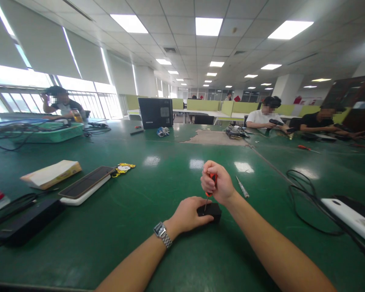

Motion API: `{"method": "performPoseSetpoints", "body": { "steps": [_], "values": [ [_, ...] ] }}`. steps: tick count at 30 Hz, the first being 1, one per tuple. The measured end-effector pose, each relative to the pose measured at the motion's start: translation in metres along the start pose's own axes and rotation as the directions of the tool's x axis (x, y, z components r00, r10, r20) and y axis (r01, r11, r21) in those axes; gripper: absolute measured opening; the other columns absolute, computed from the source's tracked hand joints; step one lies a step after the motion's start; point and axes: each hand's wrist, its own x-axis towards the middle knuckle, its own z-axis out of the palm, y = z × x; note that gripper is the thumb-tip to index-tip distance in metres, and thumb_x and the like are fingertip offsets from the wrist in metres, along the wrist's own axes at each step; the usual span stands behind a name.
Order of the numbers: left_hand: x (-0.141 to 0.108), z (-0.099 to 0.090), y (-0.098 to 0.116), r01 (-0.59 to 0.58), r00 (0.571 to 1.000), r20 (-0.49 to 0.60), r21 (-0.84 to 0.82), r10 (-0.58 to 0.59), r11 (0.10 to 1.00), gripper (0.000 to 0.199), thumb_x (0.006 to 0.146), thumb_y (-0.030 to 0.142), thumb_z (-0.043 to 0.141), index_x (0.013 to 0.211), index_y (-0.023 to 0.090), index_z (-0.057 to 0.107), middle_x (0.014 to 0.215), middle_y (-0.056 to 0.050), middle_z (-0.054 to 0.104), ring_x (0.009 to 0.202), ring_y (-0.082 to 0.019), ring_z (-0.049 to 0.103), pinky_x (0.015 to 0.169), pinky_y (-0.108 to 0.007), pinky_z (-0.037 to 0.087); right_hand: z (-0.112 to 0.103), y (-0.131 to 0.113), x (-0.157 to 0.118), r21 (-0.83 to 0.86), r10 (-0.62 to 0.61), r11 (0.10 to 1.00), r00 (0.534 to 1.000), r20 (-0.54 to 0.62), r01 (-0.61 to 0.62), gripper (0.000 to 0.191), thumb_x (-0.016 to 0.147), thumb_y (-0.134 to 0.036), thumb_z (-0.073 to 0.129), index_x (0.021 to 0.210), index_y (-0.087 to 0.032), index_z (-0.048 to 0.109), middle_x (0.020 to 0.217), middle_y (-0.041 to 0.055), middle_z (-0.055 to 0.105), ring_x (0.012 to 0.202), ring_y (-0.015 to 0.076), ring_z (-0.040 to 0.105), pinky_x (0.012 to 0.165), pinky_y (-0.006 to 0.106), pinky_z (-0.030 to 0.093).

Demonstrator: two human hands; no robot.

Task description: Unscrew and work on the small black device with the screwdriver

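A small black box (214,211) lies on the green table (134,231) in front of me. My left hand (187,213), with a metal watch (163,234) on the wrist, grips the box from its left side, thumb along the near side. My right hand (216,182) is wrapped round the red and black handle of a screwdriver (211,188) above the box. Its thin shaft points down, and the tip meets the top of the box near my left fingers. Right of my right hand lies a slim pointed tool (242,187) on the table.
At the left are a tissue pack (51,173), a phone (88,181) on a white object, a black case (28,222) and a green basket (48,134). Cables (304,207) and a white device (351,219) lie right. A monitor (155,113) stands behind; people sit across.
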Motion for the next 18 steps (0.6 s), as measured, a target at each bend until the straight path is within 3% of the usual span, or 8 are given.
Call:
{"method": "performPoseSetpoints", "body": {
  "steps": [18],
  "values": [
    [-0.0004, 0.0, -0.0007, 0.016, 1.0, -0.001, -0.002, -0.016, 1.0, 0.041, 0.079, 0.042, 0.069, 0.117, 0.025, 0.063, 0.102, -0.002, 0.068, 0.089, -0.022, 0.062, 0.077, -0.027, 0.045, -0.0011, 0.0031, -0.0026, 0.066, -0.007, 0.998, 0.987, 0.158, -0.003, 0.005, 0.071, -0.02, 0.049, 0.068, -0.02, 0.053, 0.035, -0.0095, 0.036, 0.029, 0.0056, 0.021, 0.03, 0.015, 0.021]
  ]
}}
